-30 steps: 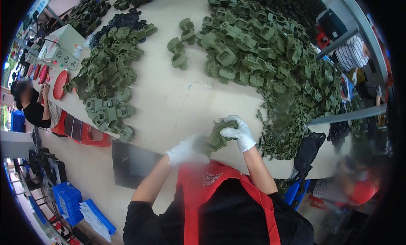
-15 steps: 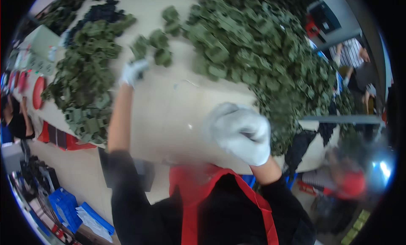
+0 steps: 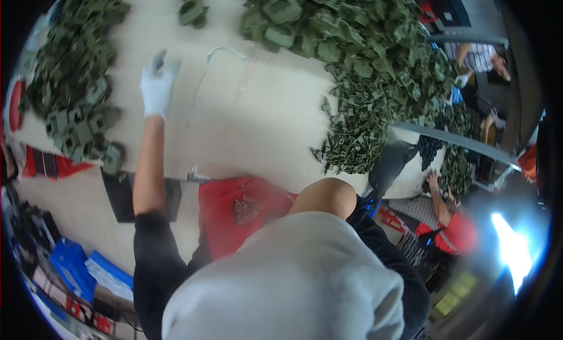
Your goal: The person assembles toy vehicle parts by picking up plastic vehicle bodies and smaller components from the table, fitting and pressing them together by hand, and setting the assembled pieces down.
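My left hand (image 3: 157, 88), in a white glove with grey fingertips, is held over the pale table (image 3: 229, 129) with its fingers apart and nothing in them. The nearest things to it are a heap of dark green plastic buckle-like parts (image 3: 73, 53) on the left and a small cluster of the same parts (image 3: 192, 13) farther off. Very close to the camera, my right hand (image 3: 287, 281) fills the lower middle as a large, blurred white glove. Its fingers cannot be made out, nor whether it holds anything.
A large heap of green parts (image 3: 375, 53) covers the table's far right, with smaller pieces (image 3: 358, 135) along its near edge. A metal bar (image 3: 457, 142) and a black bag (image 3: 390, 164) lie beyond. A co-worker in a red cap (image 3: 460, 231) sits at right; blue crates (image 3: 73, 269) stand lower left.
My right hand has risen from above the table to right before the camera. My left hand has left the small green cluster and its fingers have spread. The view has shifted.
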The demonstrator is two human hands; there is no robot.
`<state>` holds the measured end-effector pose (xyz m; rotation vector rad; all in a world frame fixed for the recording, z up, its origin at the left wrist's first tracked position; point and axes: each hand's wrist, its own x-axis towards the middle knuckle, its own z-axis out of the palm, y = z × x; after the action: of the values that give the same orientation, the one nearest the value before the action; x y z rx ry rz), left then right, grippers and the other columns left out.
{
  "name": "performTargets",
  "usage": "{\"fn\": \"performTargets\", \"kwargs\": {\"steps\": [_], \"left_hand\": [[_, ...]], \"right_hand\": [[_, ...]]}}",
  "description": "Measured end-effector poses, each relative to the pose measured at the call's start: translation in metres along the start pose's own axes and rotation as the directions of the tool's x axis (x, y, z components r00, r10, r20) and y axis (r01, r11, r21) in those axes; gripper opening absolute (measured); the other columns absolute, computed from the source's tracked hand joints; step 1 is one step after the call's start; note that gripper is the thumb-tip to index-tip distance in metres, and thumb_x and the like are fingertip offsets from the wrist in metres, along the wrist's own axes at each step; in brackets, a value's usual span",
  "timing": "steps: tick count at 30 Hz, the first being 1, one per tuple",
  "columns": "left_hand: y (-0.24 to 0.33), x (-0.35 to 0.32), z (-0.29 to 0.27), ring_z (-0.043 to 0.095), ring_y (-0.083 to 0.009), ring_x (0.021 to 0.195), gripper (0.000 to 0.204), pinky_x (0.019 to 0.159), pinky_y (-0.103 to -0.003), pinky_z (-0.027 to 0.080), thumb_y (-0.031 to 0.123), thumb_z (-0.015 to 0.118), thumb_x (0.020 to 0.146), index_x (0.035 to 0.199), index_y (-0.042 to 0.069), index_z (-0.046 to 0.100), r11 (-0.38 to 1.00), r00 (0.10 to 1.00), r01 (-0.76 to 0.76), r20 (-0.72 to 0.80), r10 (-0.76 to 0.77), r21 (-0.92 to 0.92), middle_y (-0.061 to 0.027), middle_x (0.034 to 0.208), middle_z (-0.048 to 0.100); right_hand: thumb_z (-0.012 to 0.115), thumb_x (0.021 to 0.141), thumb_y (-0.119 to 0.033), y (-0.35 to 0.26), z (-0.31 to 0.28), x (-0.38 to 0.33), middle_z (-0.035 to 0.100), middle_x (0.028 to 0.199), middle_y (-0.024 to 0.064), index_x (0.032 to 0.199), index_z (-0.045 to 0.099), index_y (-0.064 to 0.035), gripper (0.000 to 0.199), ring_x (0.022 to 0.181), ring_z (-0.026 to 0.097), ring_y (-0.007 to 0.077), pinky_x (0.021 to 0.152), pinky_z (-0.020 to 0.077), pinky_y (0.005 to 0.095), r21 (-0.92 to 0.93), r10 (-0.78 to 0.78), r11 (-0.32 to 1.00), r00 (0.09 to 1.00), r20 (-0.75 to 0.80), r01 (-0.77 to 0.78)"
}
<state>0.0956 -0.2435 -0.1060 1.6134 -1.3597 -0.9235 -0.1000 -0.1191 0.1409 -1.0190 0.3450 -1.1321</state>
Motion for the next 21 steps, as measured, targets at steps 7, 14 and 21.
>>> {"fn": "performTargets", "kwargs": {"steps": [7, 14, 21], "left_hand": [[-0.072, -0.166, -0.131, 0.053, -0.033, 0.11, 0.055, 0.096, -0.039, 0.043, 0.032, 0.074, 0.076, 0.117, -0.001, 0.058, 0.914, 0.662, 0.337, -0.747, -0.061, 0.224, -0.0205, 0.115, 0.055], [-0.123, -0.097, -0.156, 0.052, -0.0275, 0.117, 0.107, 0.1, -0.036, 0.04, 0.049, 0.084, 0.06, 0.135, -0.011, 0.036, 0.968, 0.69, 0.17, -0.68, -0.249, -0.182, -0.0207, 0.131, 0.05], [-0.159, -0.043, -0.124, 0.049, -0.031, 0.121, 0.107, 0.103, -0.034, 0.038, 0.043, 0.085, 0.056, 0.137, -0.007, 0.037, 0.962, 0.792, 0.237, -0.545, -0.273, -0.137, -0.0227, 0.135, 0.048]], "right_hand": [[0.06, 0.082, -0.008, 0.023, 0.045, -0.027, 0.063, 0.09, 0.0182, 0.091, 0.062, 0.0045, 0.016, 0.066, 0.062, 0.0269, 0.057, 0.0498, 0.034, 0.15, -0.005, 0.988, 0.985, 0.175, -0.022], [0.058, 0.084, -0.011, 0.021, 0.075, -0.055, 0.062, 0.089, 0.0185, 0.091, 0.061, 0.004, 0.017, 0.063, 0.062, 0.0277, 0.053, 0.0496, 0.0343, 0.204, -0.125, 0.977, 0.947, 0.297, 0.065], [0.056, 0.085, -0.014, 0.012, 0.105, -0.082, 0.062, 0.087, 0.0187, 0.091, 0.061, 0.0035, 0.019, 0.061, 0.062, 0.0285, 0.048, 0.0494, 0.0347, 0.259, -0.294, 0.941, 0.902, 0.317, 0.216]]}}
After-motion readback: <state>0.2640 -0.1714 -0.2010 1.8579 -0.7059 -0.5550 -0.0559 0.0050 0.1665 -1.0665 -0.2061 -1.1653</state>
